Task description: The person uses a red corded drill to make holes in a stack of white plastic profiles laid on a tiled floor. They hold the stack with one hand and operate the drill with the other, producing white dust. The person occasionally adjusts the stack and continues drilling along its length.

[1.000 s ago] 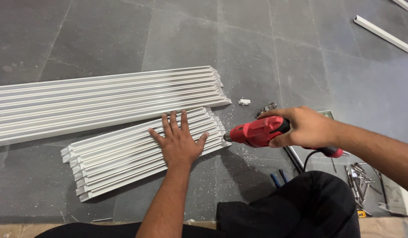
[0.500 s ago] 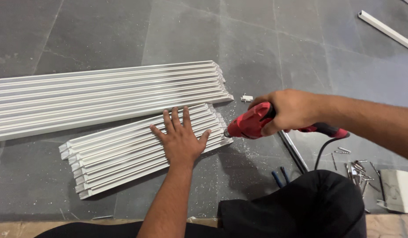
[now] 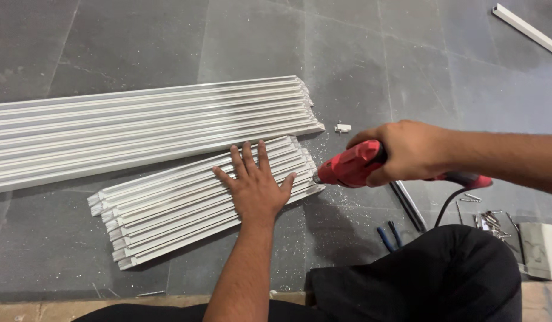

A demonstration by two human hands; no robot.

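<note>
The left hand point(image 3: 256, 189) lies flat, fingers spread, pressing the short bundle of white strips point(image 3: 192, 201) to the floor; the right hand point(image 3: 408, 150) grips a red drill point(image 3: 349, 167), its tip at the bundle's right end; drilling looks underway, and needs steady pressure

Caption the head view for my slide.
Left hand flat on short white strips; right hand aims red drill at their ends.

Grey tiled floor point(image 3: 168, 42) under me: long white strips point(image 3: 139, 128), shorter strip bundle point(image 3: 180, 206), loose screws point(image 3: 488, 217), white offcut point(image 3: 343, 127), lone strip point(image 3: 526, 30).
</note>
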